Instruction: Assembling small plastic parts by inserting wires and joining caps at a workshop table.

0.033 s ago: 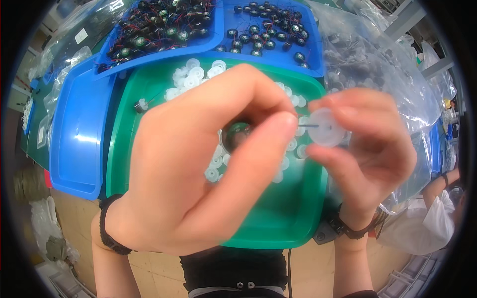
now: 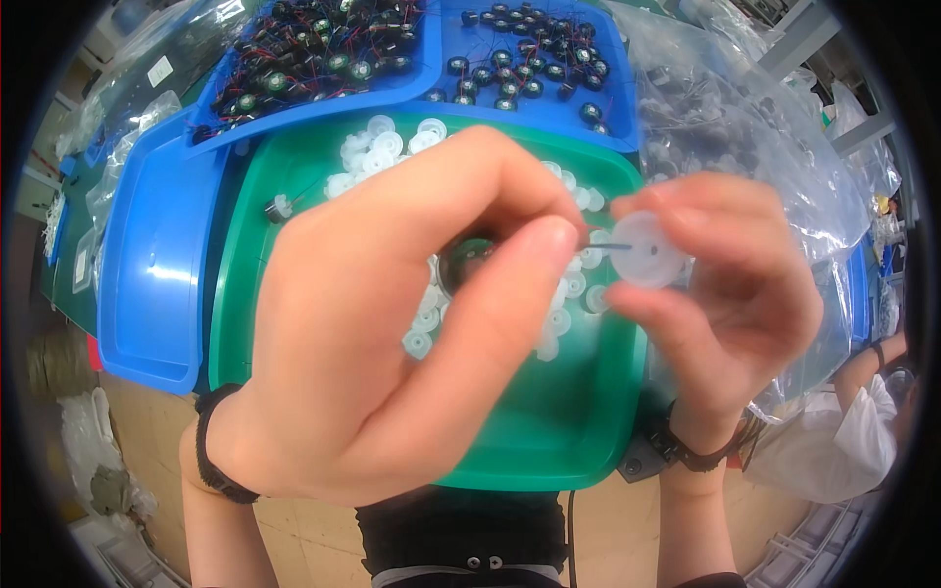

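My left hand (image 2: 412, 314) is closed in a pinch on a small round dark component with a green circuit board (image 2: 469, 260), mostly hidden behind the fingers. Thin wires (image 2: 608, 246) stick out past its thumb and fingertips, pointing right. Between thumb and fingers, my right hand (image 2: 730, 274) pinches a translucent white plastic disc (image 2: 647, 250) with a small hole. The dark wire end overlaps the disc's left part; whether it touches cannot be made out. Both hands are above a green tray (image 2: 549, 431) holding many white discs (image 2: 382, 147).
Beyond the green tray, blue trays (image 2: 534, 122) carry many round wired components (image 2: 343, 64). Another blue tray (image 2: 152, 274) lies at the left. Clear plastic bags (image 2: 750, 127) cover the right side. At the far right a co-worker's arm (image 2: 867, 372) shows.
The disc in my right hand has turned slightly, and its hole shows more plainly. The wire end sits a little differently against it. My left hand has barely moved.
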Demonstrator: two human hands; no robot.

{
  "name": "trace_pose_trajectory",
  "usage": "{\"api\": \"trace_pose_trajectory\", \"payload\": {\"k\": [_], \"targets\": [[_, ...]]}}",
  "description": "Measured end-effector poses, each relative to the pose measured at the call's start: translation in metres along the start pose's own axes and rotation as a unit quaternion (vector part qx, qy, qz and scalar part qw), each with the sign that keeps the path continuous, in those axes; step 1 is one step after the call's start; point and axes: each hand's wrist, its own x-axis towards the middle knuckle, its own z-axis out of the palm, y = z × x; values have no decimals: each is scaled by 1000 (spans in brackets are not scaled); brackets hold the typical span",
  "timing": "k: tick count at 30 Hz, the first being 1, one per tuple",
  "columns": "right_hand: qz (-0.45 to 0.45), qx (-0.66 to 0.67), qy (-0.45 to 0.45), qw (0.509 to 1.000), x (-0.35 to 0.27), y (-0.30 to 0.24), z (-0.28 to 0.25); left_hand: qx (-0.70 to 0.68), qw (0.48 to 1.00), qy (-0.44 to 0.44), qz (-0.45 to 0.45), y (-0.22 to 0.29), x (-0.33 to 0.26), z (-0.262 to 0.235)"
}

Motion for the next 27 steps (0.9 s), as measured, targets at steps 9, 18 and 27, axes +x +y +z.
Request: {"api": "trace_pose_trajectory", "payload": {"k": [9,18,27], "targets": [[24,11,9,1000,-1,1,0,6,995,-39,90,-21,4,-5],[55,109,22,992,-5,2,7,83,984,16,157,-21,0,4],[39,94,13,995,-3,3,8,47,979,37,194,-9,4,4]]}}
